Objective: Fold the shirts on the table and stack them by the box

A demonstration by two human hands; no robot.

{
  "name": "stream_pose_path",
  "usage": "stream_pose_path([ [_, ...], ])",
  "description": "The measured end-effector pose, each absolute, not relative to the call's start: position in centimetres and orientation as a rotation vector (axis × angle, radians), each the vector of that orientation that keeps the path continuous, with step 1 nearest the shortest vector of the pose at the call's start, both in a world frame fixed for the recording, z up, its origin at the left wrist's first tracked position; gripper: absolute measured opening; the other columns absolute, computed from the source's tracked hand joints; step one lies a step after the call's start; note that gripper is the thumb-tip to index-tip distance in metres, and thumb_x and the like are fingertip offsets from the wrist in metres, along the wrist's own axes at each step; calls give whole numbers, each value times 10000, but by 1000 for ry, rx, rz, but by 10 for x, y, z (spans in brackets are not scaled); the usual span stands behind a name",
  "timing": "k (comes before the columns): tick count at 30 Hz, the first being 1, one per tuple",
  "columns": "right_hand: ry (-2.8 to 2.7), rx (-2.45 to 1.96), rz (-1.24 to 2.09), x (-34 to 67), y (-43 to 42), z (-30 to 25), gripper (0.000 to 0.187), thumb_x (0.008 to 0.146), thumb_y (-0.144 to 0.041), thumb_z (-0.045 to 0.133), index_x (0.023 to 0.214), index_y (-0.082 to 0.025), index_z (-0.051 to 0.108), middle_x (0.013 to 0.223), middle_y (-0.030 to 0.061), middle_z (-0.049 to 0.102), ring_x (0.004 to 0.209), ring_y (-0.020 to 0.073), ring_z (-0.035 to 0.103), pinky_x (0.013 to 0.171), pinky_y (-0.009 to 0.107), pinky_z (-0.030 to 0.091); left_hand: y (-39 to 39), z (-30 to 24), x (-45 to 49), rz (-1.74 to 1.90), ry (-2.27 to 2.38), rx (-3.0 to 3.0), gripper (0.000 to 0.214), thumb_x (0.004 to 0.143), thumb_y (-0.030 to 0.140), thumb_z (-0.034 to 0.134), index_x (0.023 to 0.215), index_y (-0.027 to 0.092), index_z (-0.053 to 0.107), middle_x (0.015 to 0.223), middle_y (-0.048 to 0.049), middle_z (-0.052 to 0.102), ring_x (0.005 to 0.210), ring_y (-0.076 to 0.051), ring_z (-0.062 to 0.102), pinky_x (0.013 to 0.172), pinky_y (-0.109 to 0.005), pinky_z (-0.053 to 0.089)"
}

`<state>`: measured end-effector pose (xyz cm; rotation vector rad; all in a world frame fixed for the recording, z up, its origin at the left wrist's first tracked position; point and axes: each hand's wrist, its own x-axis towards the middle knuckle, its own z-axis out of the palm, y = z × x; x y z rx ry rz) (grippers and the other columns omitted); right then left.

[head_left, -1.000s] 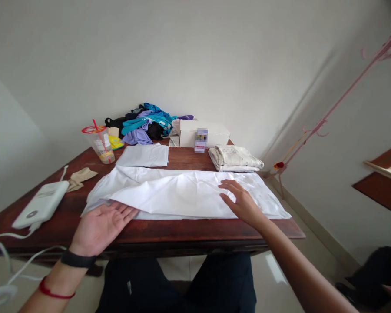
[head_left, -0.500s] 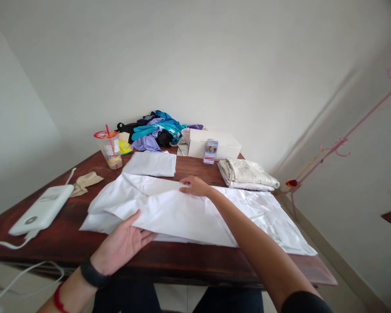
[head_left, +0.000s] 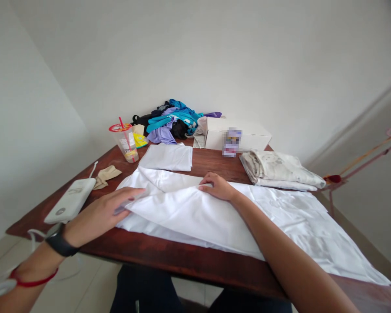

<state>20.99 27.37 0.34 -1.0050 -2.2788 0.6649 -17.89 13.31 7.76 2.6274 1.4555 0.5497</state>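
A long white garment (head_left: 195,213) lies spread across the front of the table, its left part folded over in layers. My left hand (head_left: 115,204) is at the garment's left end, thumb above and fingers below, closed around a fold of it. Near the far edge, my right hand (head_left: 217,186) has its fingers bent and pinching the fabric. The right forearm crosses over the garment. Just behind it lies a folded white cloth (head_left: 166,157). Whether the garment is a shirt or something else, I cannot tell.
On the wooden table (head_left: 182,256) are a white power bank (head_left: 71,201), a beige cloth (head_left: 107,176), a plastic cup (head_left: 126,143) with a straw, a clothes pile (head_left: 176,121), a white box (head_left: 254,134) and folded patterned fabric (head_left: 280,169). A pink rack (head_left: 368,163) stands right.
My left hand has turned over and moved from below the garment's near edge to its left end, gripping it. My right hand stays on the far edge. The view has shifted left.
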Motion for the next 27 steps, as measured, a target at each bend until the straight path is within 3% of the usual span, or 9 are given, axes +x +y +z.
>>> stream_pose_path([
  [2,-2269,-980,680,212,274,3,200,884,-379,679,856,-199,763,966,74,714,927,228,652,865,334,485,137,67,-185,581,1375,2752,310,968,198,494,1188,257,704,1221,-35,700,1096,-197,683,1002,-279,523],
  [4,-2241,-997,701,214,274,4,206,900,-366,645,843,-193,741,950,68,715,881,214,652,821,323,485,138,56,-193,694,1313,2847,314,970,134,448,1050,229,737,1113,-43,705,1005,-167,695,915,-236,535],
  [7,-2167,-1039,764,216,274,5,235,926,-369,593,849,-186,719,896,44,729,814,194,650,748,298,472,137,39,-200,805,1288,2898,322,949,82,457,1022,216,741,1029,-47,670,913,-139,682,828,-208,524],
  [13,-2093,-1045,764,214,275,1,176,908,-320,608,905,-191,727,930,32,754,842,188,663,770,286,462,136,39,-196,588,1428,2729,311,859,96,445,868,210,734,1034,-43,656,892,-153,667,841,-227,506],
  [17,-2130,-1089,737,210,272,0,164,910,-290,600,916,-216,746,963,24,765,849,189,671,750,281,457,141,72,-178,455,1509,2423,243,865,215,460,973,215,678,1167,-43,673,1081,-212,643,955,-282,492],
  [21,-2161,-1133,708,206,269,1,163,910,-292,611,919,-229,761,936,15,772,809,188,666,721,280,450,167,91,-138,361,1558,2219,379,988,478,403,1171,231,626,1097,-41,710,1004,-220,661,859,-289,497],
  [27,-2162,-1086,678,202,268,-3,175,947,-269,593,1012,-235,751,1002,19,774,840,185,674,755,284,460,199,87,-90,72,1786,2260,460,949,630,438,978,233,669,826,-44,723,788,-248,679,629,-291,371],
])
